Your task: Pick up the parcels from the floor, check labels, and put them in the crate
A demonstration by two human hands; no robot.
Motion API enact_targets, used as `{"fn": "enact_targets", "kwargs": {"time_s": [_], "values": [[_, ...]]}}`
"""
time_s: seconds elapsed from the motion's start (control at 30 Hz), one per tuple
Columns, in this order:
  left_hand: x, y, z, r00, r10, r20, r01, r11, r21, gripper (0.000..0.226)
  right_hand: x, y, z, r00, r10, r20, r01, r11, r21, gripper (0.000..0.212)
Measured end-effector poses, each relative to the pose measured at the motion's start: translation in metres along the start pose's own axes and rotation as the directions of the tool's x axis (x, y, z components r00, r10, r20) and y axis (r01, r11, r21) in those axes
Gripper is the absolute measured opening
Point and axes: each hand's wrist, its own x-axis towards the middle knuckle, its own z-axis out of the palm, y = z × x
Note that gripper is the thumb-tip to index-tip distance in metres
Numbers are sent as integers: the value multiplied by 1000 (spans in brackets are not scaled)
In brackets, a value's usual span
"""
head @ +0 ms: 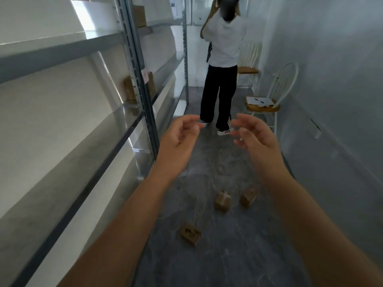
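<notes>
Three small brown cardboard parcels lie on the grey marbled floor: one nearest me (190,234), one with tape across its top (222,200), and one to its right (247,197). My left hand (179,134) and my right hand (255,133) are stretched out in front of me at mid height, well above the parcels, palms facing each other. Their fingers are loosely bent and hold nothing. No crate is in view.
Grey metal shelving (136,79) runs along the left, with a few brown boxes (130,91) on it. A person in a white top and black trousers (222,65) stands ahead in the aisle. Two white chairs (267,104) stand by the right wall, papers on the nearer seat.
</notes>
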Motion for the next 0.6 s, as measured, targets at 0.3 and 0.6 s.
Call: {"fn": "enact_targets", "kwargs": {"time_s": [0.3, 0.6], "values": [[81, -28, 93, 999, 0, 52, 3, 999, -44, 20, 84, 34, -84, 999, -1, -52, 0, 999, -32, 28], [170, -99, 115, 993, -87, 81, 97, 988, -123, 20, 170, 100, -84, 995, 79, -63, -82, 995, -55, 26]]}}
